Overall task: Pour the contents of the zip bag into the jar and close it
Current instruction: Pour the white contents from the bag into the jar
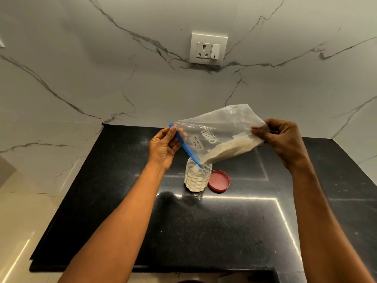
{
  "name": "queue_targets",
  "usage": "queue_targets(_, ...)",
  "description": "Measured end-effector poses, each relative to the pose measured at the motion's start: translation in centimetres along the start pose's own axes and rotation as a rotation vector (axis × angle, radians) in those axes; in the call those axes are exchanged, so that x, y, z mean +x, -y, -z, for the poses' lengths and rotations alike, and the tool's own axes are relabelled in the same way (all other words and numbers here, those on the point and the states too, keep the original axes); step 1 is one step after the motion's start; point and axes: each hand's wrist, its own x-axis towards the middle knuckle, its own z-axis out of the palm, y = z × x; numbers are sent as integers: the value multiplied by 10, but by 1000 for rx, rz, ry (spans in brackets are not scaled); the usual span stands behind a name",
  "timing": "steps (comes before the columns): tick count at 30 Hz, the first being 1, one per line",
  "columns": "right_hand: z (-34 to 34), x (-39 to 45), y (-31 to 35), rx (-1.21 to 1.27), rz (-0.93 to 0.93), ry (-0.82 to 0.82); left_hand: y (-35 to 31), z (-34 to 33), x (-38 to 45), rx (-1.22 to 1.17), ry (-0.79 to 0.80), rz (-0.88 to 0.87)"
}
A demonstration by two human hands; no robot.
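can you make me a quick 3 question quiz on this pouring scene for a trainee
1. True or false: the red lid is screwed onto the jar.
2. Which hand pinches the blue zip strip of the zip bag? A) left hand B) right hand C) neither
3. Fill in: the bag's lowest corner dips into the jar's ____.

Key
1. False: the lid lies on the black counter, right of the jar.
2. A; the right hand holds the raised bottom end.
3. Mouth; white powder is sliding toward it.
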Motion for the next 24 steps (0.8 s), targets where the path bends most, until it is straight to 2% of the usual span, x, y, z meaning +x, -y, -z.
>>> queue_targets(24,3,5,11,-85,34,25,-4,2,-8,-26,1,-17)
